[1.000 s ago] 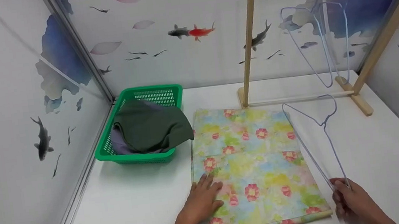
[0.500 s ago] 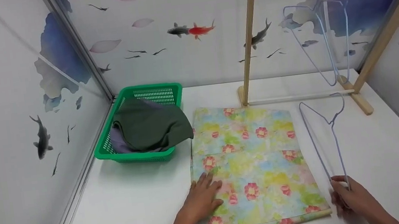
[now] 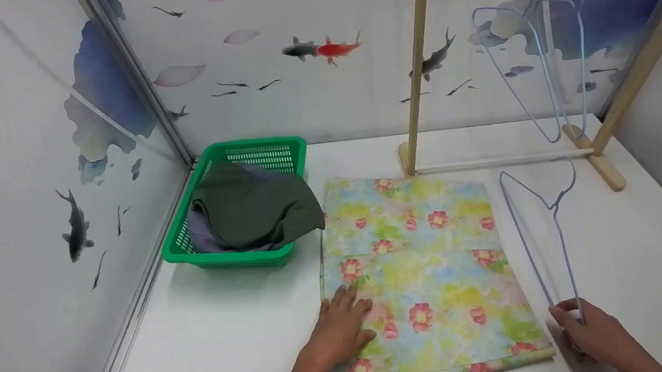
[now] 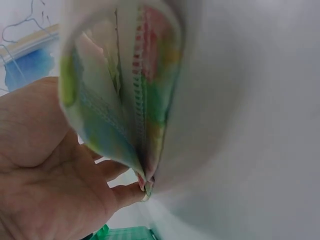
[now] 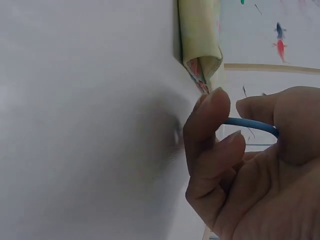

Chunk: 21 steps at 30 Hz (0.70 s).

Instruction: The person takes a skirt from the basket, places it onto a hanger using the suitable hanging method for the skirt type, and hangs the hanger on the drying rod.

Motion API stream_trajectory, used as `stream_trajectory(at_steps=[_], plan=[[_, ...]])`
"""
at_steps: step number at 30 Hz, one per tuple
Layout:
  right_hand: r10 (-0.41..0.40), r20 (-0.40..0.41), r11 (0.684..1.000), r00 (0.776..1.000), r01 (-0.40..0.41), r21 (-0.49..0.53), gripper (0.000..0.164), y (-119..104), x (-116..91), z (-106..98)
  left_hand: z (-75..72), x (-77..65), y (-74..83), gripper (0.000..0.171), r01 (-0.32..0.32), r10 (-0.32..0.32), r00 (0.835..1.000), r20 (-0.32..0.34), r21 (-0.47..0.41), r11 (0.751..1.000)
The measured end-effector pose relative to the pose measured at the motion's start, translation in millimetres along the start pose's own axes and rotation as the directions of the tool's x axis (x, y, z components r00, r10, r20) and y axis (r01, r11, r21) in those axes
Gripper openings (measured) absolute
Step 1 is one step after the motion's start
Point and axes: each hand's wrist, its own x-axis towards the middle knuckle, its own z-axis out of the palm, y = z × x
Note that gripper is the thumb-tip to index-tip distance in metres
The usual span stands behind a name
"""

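A folded floral cloth (image 3: 437, 280), yellow and pale blue with pink flowers, lies flat in the middle of the white table. On its left part rests my left hand (image 3: 336, 334), fingers stretched out. The left wrist view shows the palm and the cloth's (image 4: 157, 100) looped, stitched edge. My right hand (image 3: 598, 330) grips one end of a pale blue wire hanger (image 3: 554, 207), just right of the cloth, with the hook pointing away. Close up in the right wrist view, curled fingers and thumb surround the hanger (image 5: 250, 123), near the cloth's rolled edge (image 5: 200, 35).
A green basket (image 3: 239, 260) at the left holds a dark green cloth (image 3: 255, 208) over a purple one (image 3: 202, 234). At the back right stands a wooden rack (image 3: 416, 68) with two wire hangers (image 3: 548, 90) on its bar. Printed walls (image 3: 346, 102) enclose the table.
My right hand has drawn the hanger rightward, off the cloth's right edge and clear of it. My left hand keeps its place on the cloth.
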Motion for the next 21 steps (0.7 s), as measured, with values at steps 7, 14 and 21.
stream_trajectory(at_steps=[7,14,21], plan=[[-0.004,0.034,1.000,0.999,0.003,0.028,0.064,-1.4,-3.9,0.8,-3.1,7.7,41.6,0.069,0.054,-0.055,0.998,0.044,0.017,0.998],[0.011,0.038,1.000,0.999,-0.012,0.027,0.068,0.0,-8.2,1.7,17.9,37.8,111.4,0.067,-0.194,0.176,0.973,0.148,0.111,0.975],[0.043,0.044,0.999,0.998,-0.042,-0.022,0.071,-0.8,-14.2,5.7,49.2,51.4,151.2,0.066,-0.411,0.368,0.901,0.229,0.176,0.895]])
